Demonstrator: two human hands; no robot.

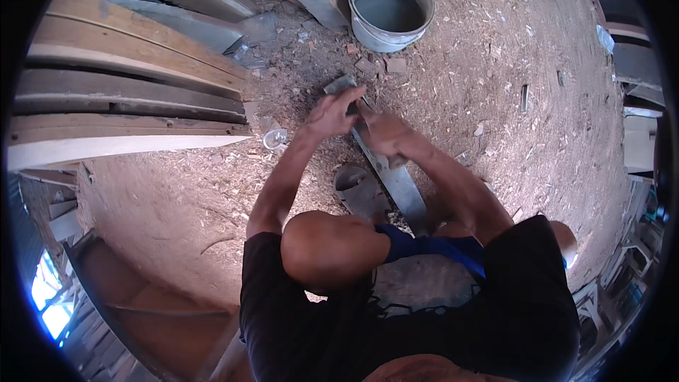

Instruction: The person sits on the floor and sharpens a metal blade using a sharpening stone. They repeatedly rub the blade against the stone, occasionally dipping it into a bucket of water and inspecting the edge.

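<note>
Both hands meet over the far part of a long, narrow grey board (pixel 404 191), which runs from near my feet away from me. My left hand (pixel 331 114) is bent at the board's far end, one finger reaching right, just short of a grey block-like end piece (pixel 341 85). My right hand (pixel 385 133) is closed and slightly blurred, right against the left one. A small dark thing shows between the hands; its kind is hidden by the fingers. Below the hands, beside the board, lies a dark, flat, rounded thing (pixel 362 194), perhaps a sandal.
A white bucket (pixel 387 41) of greyish liquid stands beyond my hands. Stacked timber planks (pixel 134 92) reach in from the left. A clear plastic cup (pixel 274 139) lies near my left forearm. Wood chips cover the dirt floor (pixel 509 99). A brown wooden box-like piece (pixel 163 318) sits lower left.
</note>
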